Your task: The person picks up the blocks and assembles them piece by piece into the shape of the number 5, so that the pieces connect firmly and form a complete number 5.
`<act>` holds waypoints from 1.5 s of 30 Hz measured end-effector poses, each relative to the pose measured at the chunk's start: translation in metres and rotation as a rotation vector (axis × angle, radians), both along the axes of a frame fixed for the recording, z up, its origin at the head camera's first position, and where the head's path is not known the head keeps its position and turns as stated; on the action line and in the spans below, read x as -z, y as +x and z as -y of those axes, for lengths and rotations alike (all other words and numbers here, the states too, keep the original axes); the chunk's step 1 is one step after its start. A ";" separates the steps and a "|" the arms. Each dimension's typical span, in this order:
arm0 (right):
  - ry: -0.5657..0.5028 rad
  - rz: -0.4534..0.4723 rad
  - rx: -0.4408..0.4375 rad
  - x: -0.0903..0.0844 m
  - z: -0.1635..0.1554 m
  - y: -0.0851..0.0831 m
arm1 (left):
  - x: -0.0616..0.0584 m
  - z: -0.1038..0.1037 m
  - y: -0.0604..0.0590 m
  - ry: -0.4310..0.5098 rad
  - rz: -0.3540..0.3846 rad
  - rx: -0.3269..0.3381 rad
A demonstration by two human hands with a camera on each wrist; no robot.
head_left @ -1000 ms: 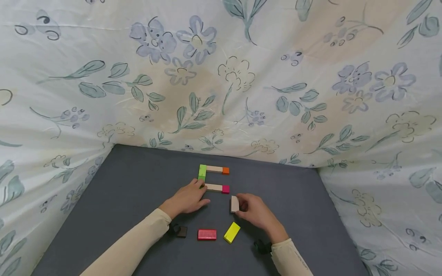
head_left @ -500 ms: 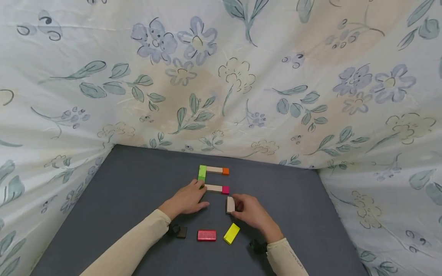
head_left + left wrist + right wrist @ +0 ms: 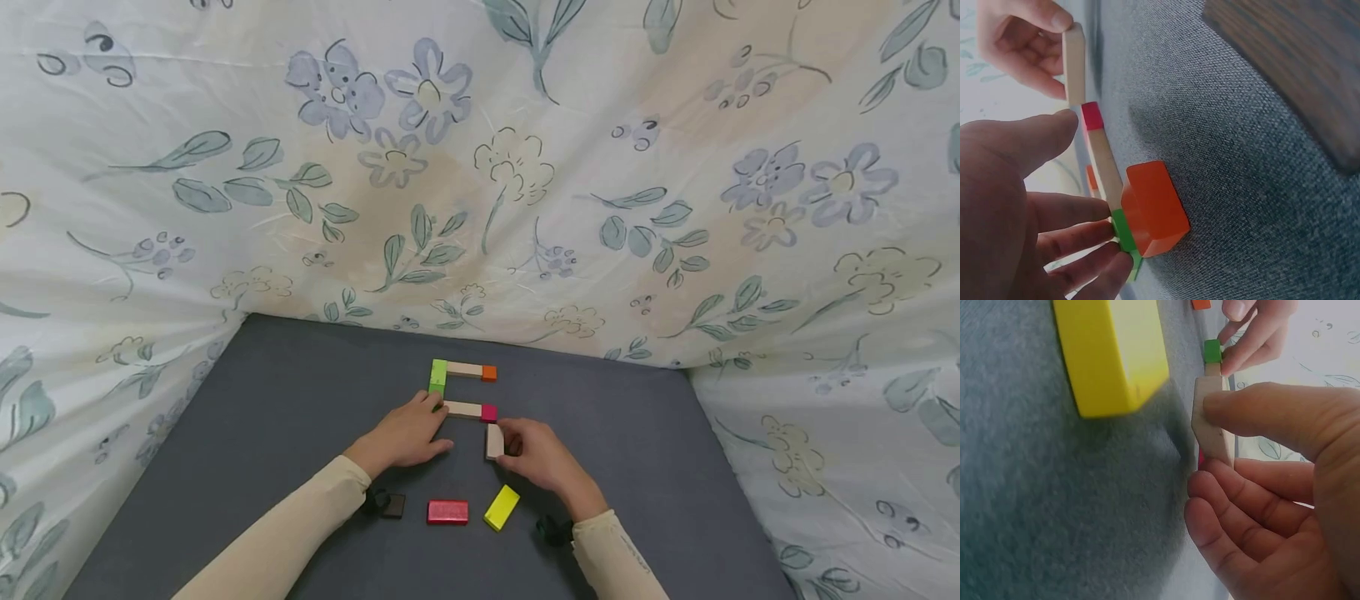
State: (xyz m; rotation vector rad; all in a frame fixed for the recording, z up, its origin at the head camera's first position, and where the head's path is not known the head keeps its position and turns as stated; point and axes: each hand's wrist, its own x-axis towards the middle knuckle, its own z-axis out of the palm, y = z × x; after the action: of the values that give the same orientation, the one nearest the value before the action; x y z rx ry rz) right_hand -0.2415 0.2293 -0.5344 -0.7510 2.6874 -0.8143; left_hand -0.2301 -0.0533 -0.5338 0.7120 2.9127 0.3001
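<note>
- Floral bedsheets hang all round as a backdrop, and a grey fabric-covered counter [image 3: 300,433] carries the play.
- Up near the counter's far edge, a flat row: bright green wooden block [image 3: 438,375], plain natural-wood bar [image 3: 466,369], small orange block [image 3: 489,373] capping its end.
- Just nearer, a second natural-wood bar [image 3: 463,409] with a small magenta block [image 3: 489,412] on its end, so the pieces read as two rungs off a green spine.
- Left hand [image 3: 405,433] rests flat on the counter, fingers [image 3: 1079,240] relaxed and touching the green end, steadying rather than gripping.
- Right hand [image 3: 536,457] pinches a short pale wooden block [image 3: 493,441] between thumb and curled fingers [image 3: 1235,500], standing on its edge.
- That pale block sits just below the magenta block, touching or all but touching it in the left wrist view; I cannot tell which.
- Waiting along the near edge: a red rectangular block [image 3: 447,512], a yellow rectangular block [image 3: 502,507] lying askew, and a dark brown block [image 3: 393,505].
- My read: the figure is about half built, the pale piece is going in now, and three loose blocks are left.
</note>
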 end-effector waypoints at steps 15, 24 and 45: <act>0.026 -0.014 0.010 0.003 0.010 0.001 | -0.006 -0.002 0.001 -0.003 0.014 -0.004; 0.030 -0.005 0.013 0.007 0.011 0.003 | -0.008 -0.001 0.005 0.007 0.000 0.009; -0.019 -0.032 -0.006 0.009 0.008 0.004 | -0.002 0.000 0.002 -0.017 -0.004 0.007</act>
State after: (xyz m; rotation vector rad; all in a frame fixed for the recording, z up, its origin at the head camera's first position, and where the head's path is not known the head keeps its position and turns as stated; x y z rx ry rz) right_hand -0.2379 0.2210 -0.5432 -0.7824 2.7075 -0.8342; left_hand -0.2285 -0.0532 -0.5318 0.7208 2.9126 0.2729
